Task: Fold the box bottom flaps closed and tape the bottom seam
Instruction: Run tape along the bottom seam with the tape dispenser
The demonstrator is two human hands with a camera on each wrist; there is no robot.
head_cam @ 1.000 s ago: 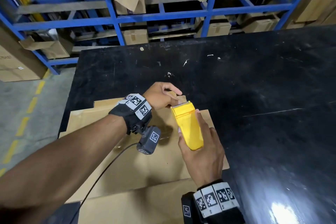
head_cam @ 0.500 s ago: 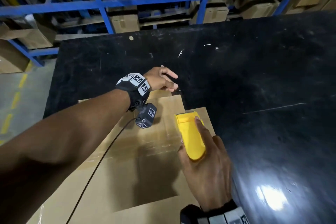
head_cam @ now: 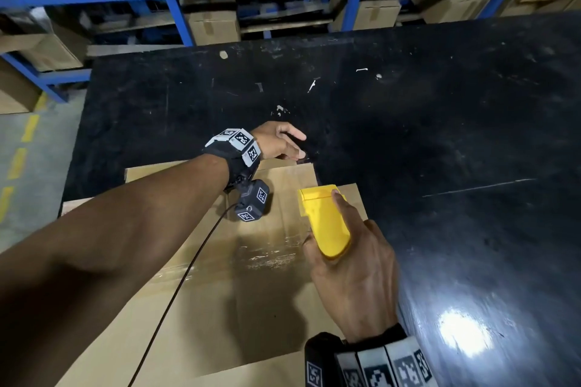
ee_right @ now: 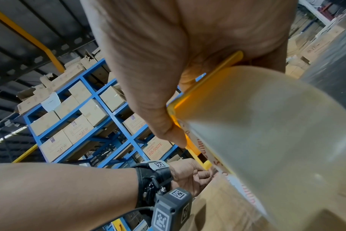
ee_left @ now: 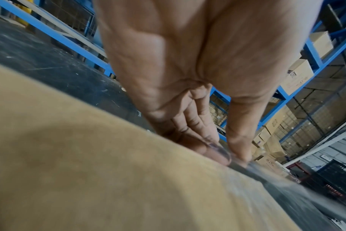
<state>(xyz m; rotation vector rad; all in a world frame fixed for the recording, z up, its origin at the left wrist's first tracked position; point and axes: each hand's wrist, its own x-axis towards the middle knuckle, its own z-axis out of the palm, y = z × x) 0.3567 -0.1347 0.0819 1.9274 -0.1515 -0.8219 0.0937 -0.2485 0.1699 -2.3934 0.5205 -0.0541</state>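
A brown cardboard box lies on the black table with its flaps folded flat. A strip of clear tape shines along its middle. My left hand is at the box's far edge, where thumb and fingertips pinch the tape end against the cardboard. My right hand grips a yellow tape dispenser on the box top, nearer to me than the left hand, with the forefinger laid along its back. The clear tape roll sits under that hand.
Blue steel racking loaded with cartons stands beyond the table's far edge. Bare floor with yellow dashes lies to the left. The table's right half is bare, with a bright light reflection. A camera cable hangs from my left wrist.
My left hand has moved from the dispenser's mouth to the box's far edge. The dispenser has drawn back toward me along the box top, so the two hands are now apart.
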